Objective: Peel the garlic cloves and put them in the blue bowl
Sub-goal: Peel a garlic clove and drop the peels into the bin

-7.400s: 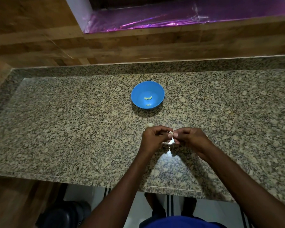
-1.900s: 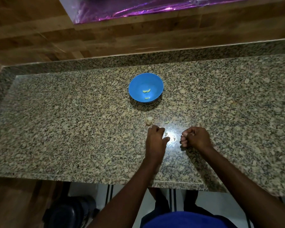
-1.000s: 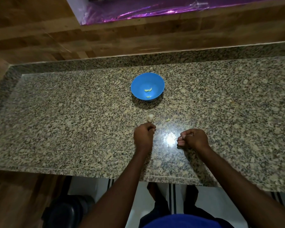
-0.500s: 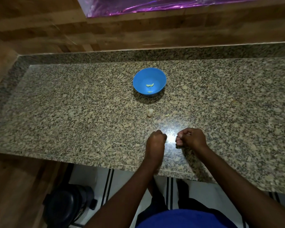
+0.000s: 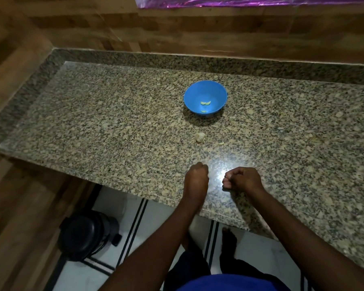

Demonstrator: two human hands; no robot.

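Head view. No brand, label or writing is showing on anything in frame.

The bowl is standing on the granite bench, toward its back, and is holding three pale peeled cloves. Nearer the person, apart from the bowl, an unpeeled garlic piece is lying on the bench, with a small scrap of skin just to its right.

The left hand is resting near the front edge with its fingers curled under into a fist; whether it is enclosing anything cannot be told. The right hand is lying just beside it, apart, fingers curled with the tips drawn in; any content is hidden. A bright glare is lying on the bench between the two hands.

Nothing is standing between the hands and the bowl except the garlic piece. A wood-panelled wall is rising behind the bench, with purple foil at the top. Below, a black bin is standing on the tiled floor.
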